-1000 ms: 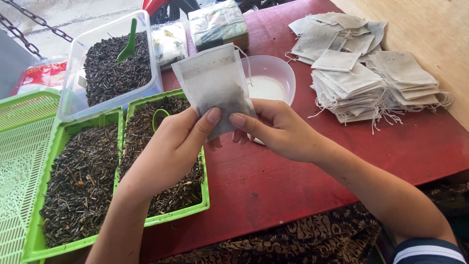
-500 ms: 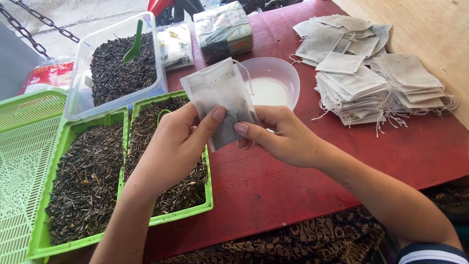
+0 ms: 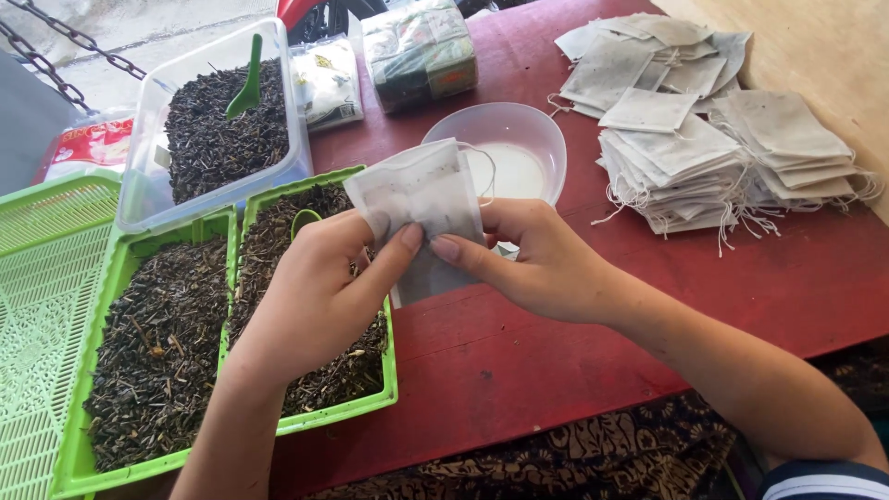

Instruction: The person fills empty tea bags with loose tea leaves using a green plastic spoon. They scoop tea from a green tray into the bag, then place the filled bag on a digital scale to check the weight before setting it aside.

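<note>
Head view, the only one: both hands hold one white filter bag upright above the seam between the red tabletop and the nearer green tray. The left hand is closed on the bag's lower left part, thumb across the front, its other fingers hidden behind the paper. The right hand pinches the lower right edge, thumb tip almost touching the left thumb; those fingers are closed on the bag as well. The bag stands above the fingertips, its top edge tilted slightly toward the left hand, with a thin string looping off the upper right corner toward the clear bowl just beyond the right fingers. Whether the bag is filled cannot be told; its lower half looks darker. Under the left palm lie dark loose tea leaves, and a small green scoop sits just beyond the left knuckles. Judgement: the step appears to be handling the bag's mouth or body between the two thumbs. To do it well, the person should keep the pinch light and flat so the thin paper does not tear, keep the bag upright and over the tray so stray leaves fall back, and keep the string clear of the fingers. Stacks of flat bags lie well beyond the right wrist.
</note>
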